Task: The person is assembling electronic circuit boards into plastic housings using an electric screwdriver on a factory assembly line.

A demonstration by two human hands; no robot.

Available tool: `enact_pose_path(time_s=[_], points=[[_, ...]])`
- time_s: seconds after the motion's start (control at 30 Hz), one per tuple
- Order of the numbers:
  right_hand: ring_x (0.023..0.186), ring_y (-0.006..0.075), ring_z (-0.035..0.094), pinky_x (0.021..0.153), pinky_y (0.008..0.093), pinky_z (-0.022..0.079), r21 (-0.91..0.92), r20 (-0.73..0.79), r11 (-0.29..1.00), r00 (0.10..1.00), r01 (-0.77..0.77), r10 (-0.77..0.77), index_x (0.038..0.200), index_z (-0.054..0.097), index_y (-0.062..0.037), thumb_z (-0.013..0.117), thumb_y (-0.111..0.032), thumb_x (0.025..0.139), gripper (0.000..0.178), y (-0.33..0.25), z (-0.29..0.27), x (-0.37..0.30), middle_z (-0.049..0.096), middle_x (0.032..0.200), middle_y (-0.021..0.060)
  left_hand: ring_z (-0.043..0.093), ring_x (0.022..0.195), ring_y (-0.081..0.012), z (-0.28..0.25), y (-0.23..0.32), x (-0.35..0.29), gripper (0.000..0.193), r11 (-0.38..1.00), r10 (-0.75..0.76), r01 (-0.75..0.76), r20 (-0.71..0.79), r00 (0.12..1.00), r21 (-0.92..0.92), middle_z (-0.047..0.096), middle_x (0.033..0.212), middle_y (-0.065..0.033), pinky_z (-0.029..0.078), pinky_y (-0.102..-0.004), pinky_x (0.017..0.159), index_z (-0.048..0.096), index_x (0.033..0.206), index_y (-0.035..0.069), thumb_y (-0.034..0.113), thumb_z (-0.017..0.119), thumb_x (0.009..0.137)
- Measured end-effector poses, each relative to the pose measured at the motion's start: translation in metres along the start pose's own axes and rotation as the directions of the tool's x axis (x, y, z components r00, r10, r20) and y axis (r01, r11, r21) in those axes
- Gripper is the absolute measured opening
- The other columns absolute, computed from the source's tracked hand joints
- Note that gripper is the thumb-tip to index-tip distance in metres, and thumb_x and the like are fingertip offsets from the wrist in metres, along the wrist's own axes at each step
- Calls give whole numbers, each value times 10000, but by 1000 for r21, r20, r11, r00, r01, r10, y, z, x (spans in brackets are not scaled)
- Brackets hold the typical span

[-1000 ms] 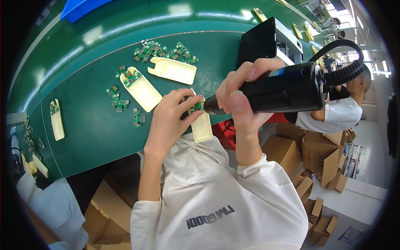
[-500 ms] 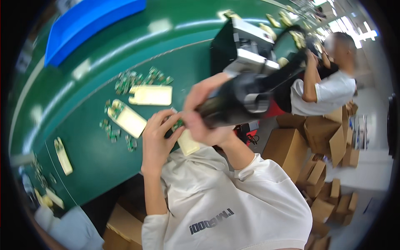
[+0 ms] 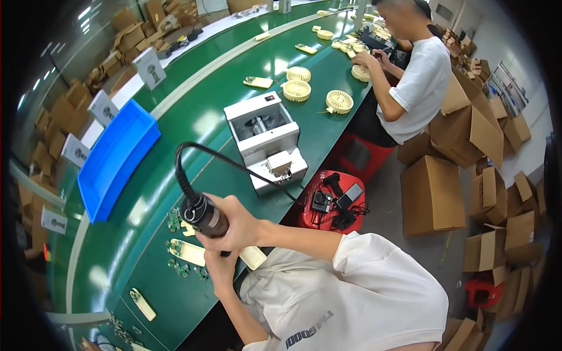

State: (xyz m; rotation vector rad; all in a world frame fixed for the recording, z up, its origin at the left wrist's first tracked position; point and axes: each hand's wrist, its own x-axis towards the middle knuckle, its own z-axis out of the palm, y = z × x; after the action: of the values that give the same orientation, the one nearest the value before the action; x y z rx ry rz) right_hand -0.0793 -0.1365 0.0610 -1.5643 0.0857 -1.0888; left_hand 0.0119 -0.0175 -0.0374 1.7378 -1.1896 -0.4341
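The view has swung up the line since the previous frame, bringing a co-worker (image 3: 418,76) into sight. The right hand (image 3: 237,225) is closed around a black electric screwdriver (image 3: 202,213), held over the green conveyor belt (image 3: 193,128). Beneath it, the left hand (image 3: 221,270) pinches a cream plastic housing (image 3: 253,257), just beside another housing (image 3: 188,251) and small circuit boards (image 3: 174,219).

The right hand (image 3: 234,222) is raised in front of the chest, fingers wrapped in a closed fist, its bare forearm running back to a short white sleeve at the shoulder. The left hand (image 3: 221,270) sits just below it, fingers curled and partly hidden, its forearm bent down toward the lower edge.
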Motion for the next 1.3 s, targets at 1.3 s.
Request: enact_pose_path(time_s=[1.3], points=[[469, 126, 450, 438, 252, 436, -70, -253, 987, 959, -147, 125, 975, 345, -57, 714, -69, 782, 417, -8, -169, -181, 457, 653, 55, 524, 816, -204, -102, 20, 111, 342, 873, 167, -79, -144, 975, 482, 619, 939, -68, 439, -313, 739, 653, 1079, 62, 174, 763, 775]])
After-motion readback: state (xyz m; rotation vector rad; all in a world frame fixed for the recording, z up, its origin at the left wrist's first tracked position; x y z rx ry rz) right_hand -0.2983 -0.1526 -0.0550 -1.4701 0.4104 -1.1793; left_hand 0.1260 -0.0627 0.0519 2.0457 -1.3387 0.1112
